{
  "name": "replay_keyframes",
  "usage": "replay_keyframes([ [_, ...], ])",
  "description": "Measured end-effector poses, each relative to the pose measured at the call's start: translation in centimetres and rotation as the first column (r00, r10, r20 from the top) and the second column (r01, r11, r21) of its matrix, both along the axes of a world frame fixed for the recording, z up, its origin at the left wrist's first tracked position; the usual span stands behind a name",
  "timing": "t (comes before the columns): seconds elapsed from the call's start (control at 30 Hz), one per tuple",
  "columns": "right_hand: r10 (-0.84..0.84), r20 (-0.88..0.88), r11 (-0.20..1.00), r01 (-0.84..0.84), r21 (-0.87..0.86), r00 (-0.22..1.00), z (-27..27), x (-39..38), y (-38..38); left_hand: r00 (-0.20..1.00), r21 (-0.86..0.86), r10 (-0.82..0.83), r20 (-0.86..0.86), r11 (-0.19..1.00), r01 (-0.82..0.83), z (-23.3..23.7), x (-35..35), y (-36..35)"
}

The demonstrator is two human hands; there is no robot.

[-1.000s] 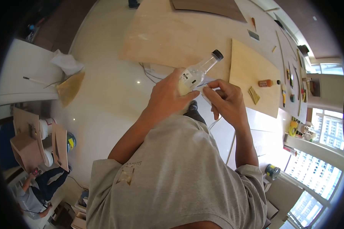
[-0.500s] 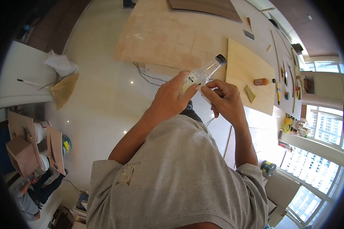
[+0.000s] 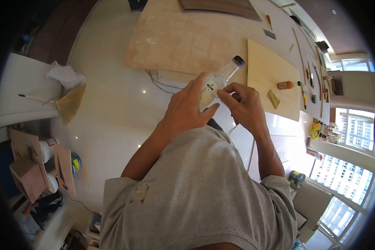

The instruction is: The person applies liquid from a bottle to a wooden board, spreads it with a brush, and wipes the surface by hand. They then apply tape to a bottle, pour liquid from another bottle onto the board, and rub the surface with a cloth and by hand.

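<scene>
A clear bottle (image 3: 224, 75) with a black cap (image 3: 238, 61) is tilted in front of me, its neck pointing up and right. My left hand (image 3: 185, 104) holds its body from the left, fingers behind it and thumb held away from the glass. On the side facing me is a pale label (image 3: 207, 92) with a dark mark. My right hand (image 3: 246, 103) is beside the bottle, thumb and forefinger pinched together at the label's right edge. Whatever is between those fingertips is too small to make out.
Ahead is a large wooden board (image 3: 175, 37) with a lighter plywood sheet (image 3: 262, 62). On the right lie an orange-filled bottle (image 3: 284, 85), a folded yellowish pad (image 3: 273, 99) and a brush (image 3: 304, 96). Buckets (image 3: 76, 162) and a person's legs (image 3: 46, 208) are at lower left.
My left thumb has lifted off the label and moved down, showing more of it. My right fingertips have stayed at the bottle's side. The view has shifted slightly.
</scene>
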State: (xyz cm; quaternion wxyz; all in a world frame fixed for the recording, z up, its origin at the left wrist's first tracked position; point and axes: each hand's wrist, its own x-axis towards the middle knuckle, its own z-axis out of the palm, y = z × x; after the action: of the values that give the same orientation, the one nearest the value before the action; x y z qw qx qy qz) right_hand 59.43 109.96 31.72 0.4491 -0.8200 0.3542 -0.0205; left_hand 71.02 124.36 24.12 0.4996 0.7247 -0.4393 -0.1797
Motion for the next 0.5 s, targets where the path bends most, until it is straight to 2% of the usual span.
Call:
replay_keyframes([
  [0.1,0.005,-0.024,1.000,-0.005,0.006,1.000,0.2,-0.2,-0.1,1.000,-0.032,-0.009,-0.011,0.999,0.009,-0.5,0.0,-0.3],
  [0.17,-0.005,-0.031,0.998,0.003,-0.065,0.999,-0.4,-0.4,-0.2,1.000,-0.025,-0.016,-0.016,1.000,0.015,-0.7,-0.1,-0.1],
  [0.27,-0.020,-0.014,0.984,0.017,-0.178,1.000,-0.8,-0.5,0.0,0.950,0.090,0.001,-0.314,0.995,0.028,0.2,-0.2,0.0],
  [0.37,-0.010,0.003,0.972,0.011,-0.235,1.000,-0.9,-0.5,0.7,0.882,-0.118,-0.102,-0.460,0.992,0.054,-3.8,-0.4,-1.0],
  [0.5,0.034,-0.001,0.947,-0.033,-0.320,0.999,-1.7,-1.2,0.6,0.810,-0.169,-0.107,-0.576,0.986,0.010,-5.9,-1.7,-2.3],
])
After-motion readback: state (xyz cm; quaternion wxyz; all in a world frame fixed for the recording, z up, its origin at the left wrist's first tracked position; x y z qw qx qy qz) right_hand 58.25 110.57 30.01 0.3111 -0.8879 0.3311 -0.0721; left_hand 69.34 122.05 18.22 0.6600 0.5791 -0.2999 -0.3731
